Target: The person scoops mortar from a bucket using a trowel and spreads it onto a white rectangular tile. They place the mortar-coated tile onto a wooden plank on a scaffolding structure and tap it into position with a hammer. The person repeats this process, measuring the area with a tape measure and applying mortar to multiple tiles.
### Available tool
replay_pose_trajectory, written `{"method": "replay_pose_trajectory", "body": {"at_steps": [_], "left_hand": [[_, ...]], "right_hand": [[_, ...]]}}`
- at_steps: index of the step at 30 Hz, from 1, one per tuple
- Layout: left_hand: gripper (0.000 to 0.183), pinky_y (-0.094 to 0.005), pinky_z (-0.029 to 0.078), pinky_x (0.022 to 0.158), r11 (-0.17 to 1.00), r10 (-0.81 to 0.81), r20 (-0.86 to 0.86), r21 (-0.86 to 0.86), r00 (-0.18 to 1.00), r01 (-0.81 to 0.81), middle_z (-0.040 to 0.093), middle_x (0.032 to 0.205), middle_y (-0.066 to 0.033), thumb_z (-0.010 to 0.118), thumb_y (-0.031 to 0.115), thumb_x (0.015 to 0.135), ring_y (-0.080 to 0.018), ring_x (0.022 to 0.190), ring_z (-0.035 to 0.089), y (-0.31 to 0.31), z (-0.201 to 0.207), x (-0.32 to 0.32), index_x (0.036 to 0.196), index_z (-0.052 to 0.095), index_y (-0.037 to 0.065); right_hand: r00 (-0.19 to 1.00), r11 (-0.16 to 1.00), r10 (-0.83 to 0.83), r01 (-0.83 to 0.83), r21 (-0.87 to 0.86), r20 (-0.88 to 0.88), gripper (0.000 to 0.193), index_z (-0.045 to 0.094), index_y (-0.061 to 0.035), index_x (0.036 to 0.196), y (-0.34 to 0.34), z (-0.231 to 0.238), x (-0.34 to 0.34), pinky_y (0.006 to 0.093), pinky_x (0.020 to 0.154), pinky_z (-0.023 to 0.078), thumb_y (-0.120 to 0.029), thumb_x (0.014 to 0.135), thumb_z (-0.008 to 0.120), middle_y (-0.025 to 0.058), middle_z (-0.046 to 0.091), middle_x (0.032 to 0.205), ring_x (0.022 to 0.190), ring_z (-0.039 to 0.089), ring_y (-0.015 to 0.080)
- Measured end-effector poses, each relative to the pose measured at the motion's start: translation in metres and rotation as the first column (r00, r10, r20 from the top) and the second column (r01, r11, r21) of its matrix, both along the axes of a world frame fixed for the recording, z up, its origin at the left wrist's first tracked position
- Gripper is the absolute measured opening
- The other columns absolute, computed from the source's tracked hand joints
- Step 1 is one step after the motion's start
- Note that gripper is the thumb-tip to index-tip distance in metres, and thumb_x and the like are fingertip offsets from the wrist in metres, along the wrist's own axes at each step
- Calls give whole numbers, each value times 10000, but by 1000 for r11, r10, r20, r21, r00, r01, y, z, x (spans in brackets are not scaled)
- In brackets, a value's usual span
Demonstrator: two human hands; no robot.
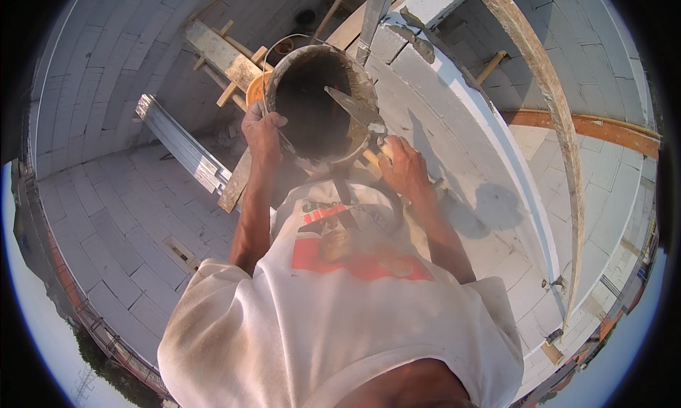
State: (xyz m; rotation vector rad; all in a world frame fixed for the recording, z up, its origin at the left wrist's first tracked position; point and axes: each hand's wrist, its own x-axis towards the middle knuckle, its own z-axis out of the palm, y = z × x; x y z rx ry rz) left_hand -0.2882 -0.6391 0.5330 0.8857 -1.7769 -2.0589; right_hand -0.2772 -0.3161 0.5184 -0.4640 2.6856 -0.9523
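A mortar-caked bucket [363,89] stands tilted in front of my chest, its mouth toward me and its inside dark. At its left rim my left hand [262,131] is closed, thumb over the edge, close to the thin wire handle. My right hand [406,168] is wrapped round the handle of a trowel [358,112]. The trowel's pointed metal blade reaches left across the bucket's mouth, with grey mortar near its base. What lies deep in the bucket is too dark to make out.
An orange container [255,90] sits behind the bucket's left side. Wooden planks [230,60] lie beyond it. Metal channels [184,144] lean at the left. A pale block wall [440,89] runs along the right, and a long timber [553,89] arcs past it.
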Motion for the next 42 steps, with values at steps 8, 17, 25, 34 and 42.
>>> {"method": "replay_pose_trajectory", "body": {"at_steps": [8, 17, 25, 34, 42], "left_hand": [[158, -250, 349, 621, 934, -248, 55, -252, 967, 254, 454, 727, 66, 618, -36, 691, -76, 671, 406, -1, 44, -12, 740, 515, 73], [224, -276, 319, 587, 888, -179, -79, -441, 981, 127, 405, 701, 57, 663, 11, 679, -82, 659, 374, 17, 47, -30, 677, 447, 73], [250, -296, 348, 599, 923, -165, -140, -370, 976, 103, 407, 702, 21, 665, 8, 665, -125, 660, 399, 50, 17, -44, 706, 426, 67], [224, -258, 358, 648, 967, -147, -120, -228, 982, 117, 458, 754, 50, 695, -18, 729, -92, 690, 423, 66, -2, -30, 754, 495, 80], [182, -289, 529, 837, 981, 19, -158, 195, 987, 13, 679, 928, -32, 658, -51, 783, -146, 809, 632, 45, 1, -13, 948, 639, 25]], "right_hand": [[928, 892, 291, -175, 418, -231, 288, 646, 23, 1200, -81, 6, -70, 470, 688, 630, -129, 957, 673, 170, 673, 991, 914, 762, 350], [914, 761, 404, -313, 569, -37, 197, 782, -6, 996, -44, 55, -54, 407, 784, 629, -146, 903, 681, 180, 744, 938, 892, 769, 314], [693, 933, 245, -358, 29, 678, 361, 753, 34, 1097, -25, 58, -59, 368, 641, 578, -270, 1049, 565, 139, 739, 871, 739, 722, 253], [168, 820, 386, 388, -420, 907, 441, 635, 62, 1203, -2, 46, -55, 240, 379, 363, -362, 1113, 554, 17, 537, 705, 451, 433, 58], [482, 430, 375, 666, -609, 792, 393, 630, 63, 1152, 45, 33, -9, 246, 373, 364, -318, 1072, 575, 19, 477, 577, 414, 420, 66]]}}
